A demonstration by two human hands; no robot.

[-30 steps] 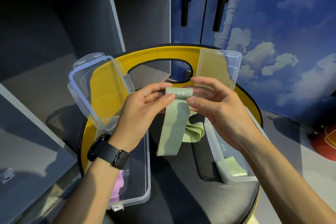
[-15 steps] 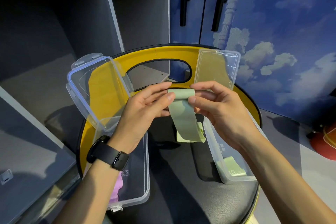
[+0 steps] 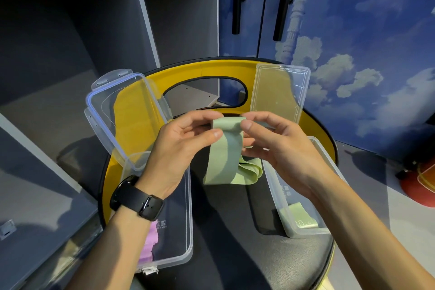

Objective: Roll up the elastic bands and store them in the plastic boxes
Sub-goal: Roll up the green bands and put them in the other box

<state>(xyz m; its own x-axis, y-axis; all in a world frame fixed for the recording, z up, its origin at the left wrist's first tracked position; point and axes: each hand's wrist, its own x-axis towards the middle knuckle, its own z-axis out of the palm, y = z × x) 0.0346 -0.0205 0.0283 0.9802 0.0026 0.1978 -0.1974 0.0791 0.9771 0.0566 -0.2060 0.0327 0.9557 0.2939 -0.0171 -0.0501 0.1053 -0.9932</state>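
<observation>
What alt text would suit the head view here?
Both hands, left hand and right hand, pinch the rolled top of a green elastic band above a black chair seat, between two open clear plastic boxes.

Both hands raised together, pinching.
Left hand [image 3: 179,148] and right hand [image 3: 280,148] face each other, thumbs and forefingers curled onto the rolled top of a pale green elastic band [image 3: 226,148]; forearms angle inward.

A pale green elastic band [image 3: 224,148], rolled at its top end, hangs with its tail folded between two open clear plastic boxes: the left box [image 3: 179,226] holds a pink band [image 3: 150,243], the right box [image 3: 303,214] a rolled green band [image 3: 300,218].
</observation>
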